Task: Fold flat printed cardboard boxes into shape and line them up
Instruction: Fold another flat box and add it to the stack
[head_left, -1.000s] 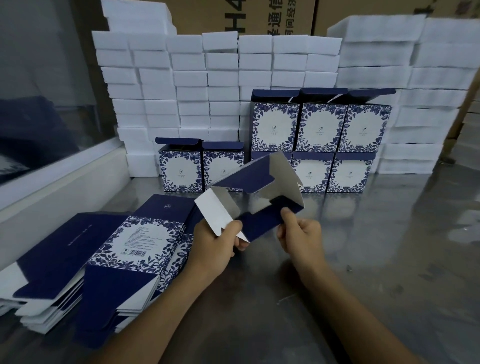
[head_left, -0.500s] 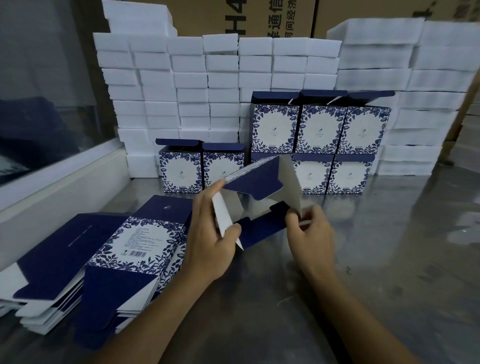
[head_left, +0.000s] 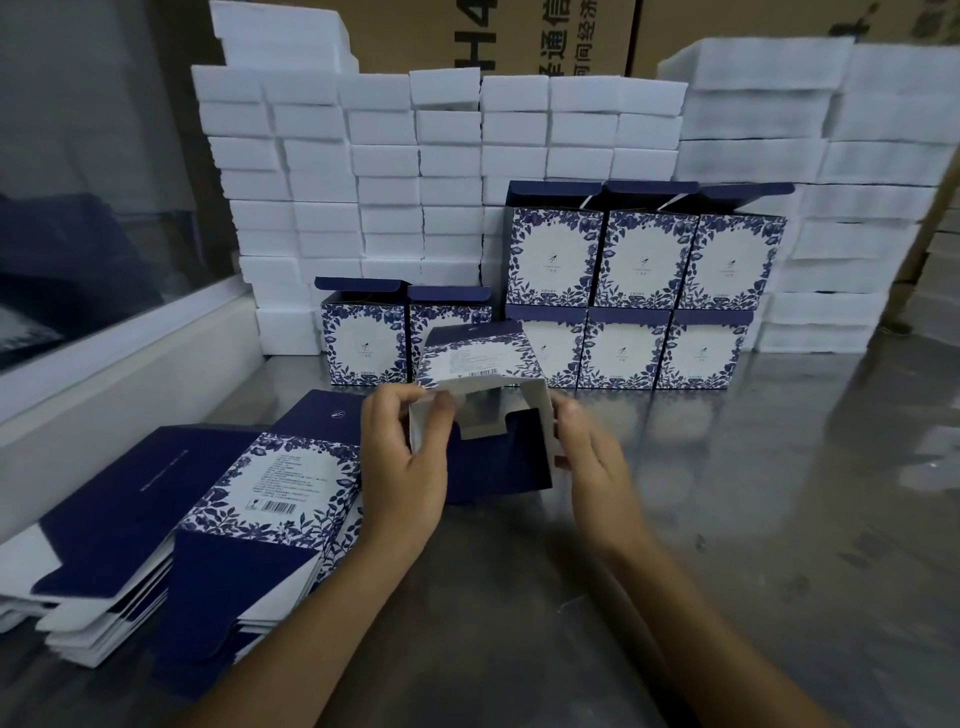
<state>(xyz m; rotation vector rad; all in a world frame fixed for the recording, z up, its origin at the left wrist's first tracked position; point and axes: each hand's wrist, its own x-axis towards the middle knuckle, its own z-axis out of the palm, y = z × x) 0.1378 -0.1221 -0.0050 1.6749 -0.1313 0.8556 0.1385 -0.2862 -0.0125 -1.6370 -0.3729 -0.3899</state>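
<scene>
A blue-and-white floral box (head_left: 480, 364) stands half formed between my hands, its open end with white and navy flaps facing me. My left hand (head_left: 402, 467) grips its left wall, with fingers curled over the white flap edge. My right hand (head_left: 589, 457) holds the right wall, blurred by motion. A stack of flat printed boxes (head_left: 208, 519) lies to the left on the metal table (head_left: 727, 519). Finished boxes (head_left: 644, 291) stand in a row at the back, three of them stacked on top.
Walls of white foam blocks (head_left: 322, 171) rise behind the finished boxes and to the right. Brown cartons (head_left: 519, 36) stand behind them. A white ledge and a glass pane (head_left: 104, 338) run along the left side.
The box has been turned so its label panel faces up and its open end faces me. Both hands shifted to its side walls and the flaps are folding inward.
</scene>
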